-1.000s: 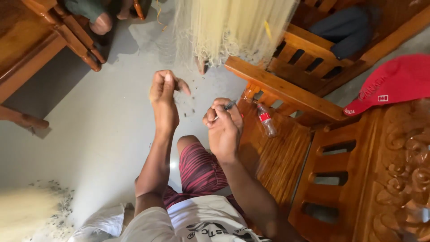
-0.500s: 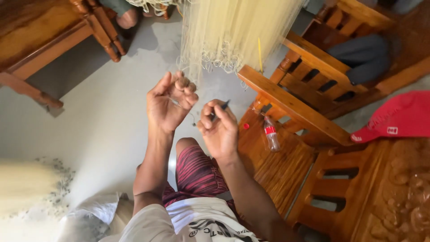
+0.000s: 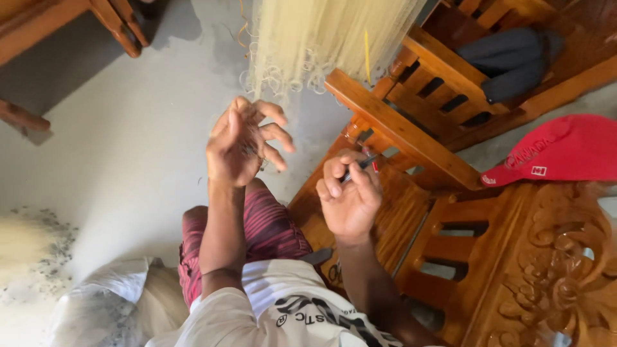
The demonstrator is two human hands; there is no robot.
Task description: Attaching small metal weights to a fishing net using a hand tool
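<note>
Your right hand (image 3: 350, 199) is closed: its fingers (image 3: 334, 183) are curled around a slim dark tool (image 3: 357, 168), which sticks out between thumb and forefinger and points up and to the right (whether it is a needle, a pen or a small blade cannot be told). The tool's tip lies just in front of the sloping rail of the wooden chair (image 3: 411, 138).

Your left hand (image 3: 241, 144) is raised beside it, a little higher, with the palm turned toward you. Its fingers (image 3: 276, 135) are spread and bent, not closed on anything solid. Fine thread may run across them, but it is too thin to confirm.

Directly above both hands hangs a pale yellow net (image 3: 321, 38), its lower edge ending in small loose loops just above the left fingertips. The two hands are near each other but not touching.

Below the hands sits your knee in striped red shorts (image 3: 270, 222), over a grey floor (image 3: 128, 148). A red cap (image 3: 565, 151) rests on the carved wooden furniture at the right, well apart from the hands. A dark cushion (image 3: 514, 58) lies on the chair seat beyond. At the lower left, a white sack (image 3: 103, 302) sits on the floor.
</note>
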